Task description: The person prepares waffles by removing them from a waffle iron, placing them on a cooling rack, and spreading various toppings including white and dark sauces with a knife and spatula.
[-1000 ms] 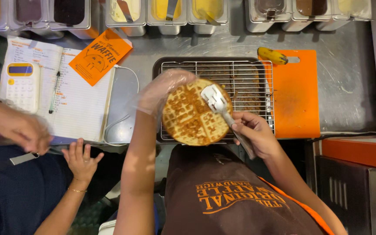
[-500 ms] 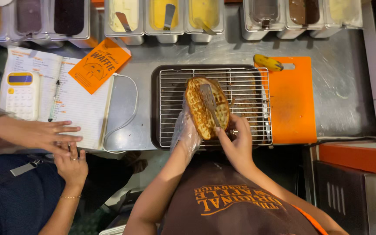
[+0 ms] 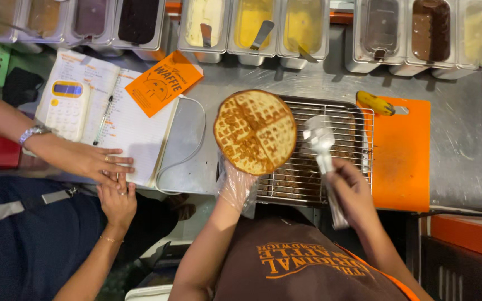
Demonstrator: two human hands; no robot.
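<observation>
While my left hand [image 3: 236, 187], in a thin clear glove, closes under a round golden waffle [image 3: 255, 131] and holds it flat above the left edge of the wire rack [image 3: 330, 161], my right hand [image 3: 351, 189] is clamped around metal tongs [image 3: 322, 147] over the rack's middle. The waffle is off the rack and looks bare, with no spread on it that I can see. Topping tubs [image 3: 252, 25] line the far edge of the worktop [image 3: 464, 145], their spreaders untouched. An orange cutting board [image 3: 403, 156] with a banana [image 3: 375, 103] sits just right of the rack. Another person's hands [image 3: 99, 161] rest on a notebook [image 3: 124, 120] at the left.
</observation>
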